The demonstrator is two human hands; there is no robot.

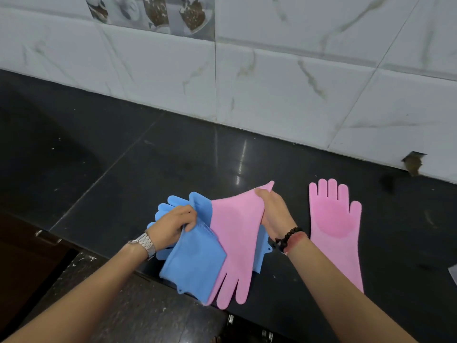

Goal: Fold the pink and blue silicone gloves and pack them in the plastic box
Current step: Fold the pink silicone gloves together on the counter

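My left hand [173, 222] grips a blue silicone glove [197, 263] near its palm, fingers curled round it. More blue glove material [170, 206] shows behind that hand and under the pink one. My right hand [274, 214] pinches the cuff of a pink glove [235, 243], lifted so its fingers hang down toward me over the blue glove. A second pink glove [333, 224] lies flat on the black counter [148, 157] to the right, palm up, fingers pointing to the wall. The plastic box is not clearly in view.
A white marbled tile wall [284, 82] runs along the back of the counter. The counter's front edge [158, 276] runs under the gloves, with a dark speckled surface below it. A sliver of clear plastic [453, 273] shows at the right edge.
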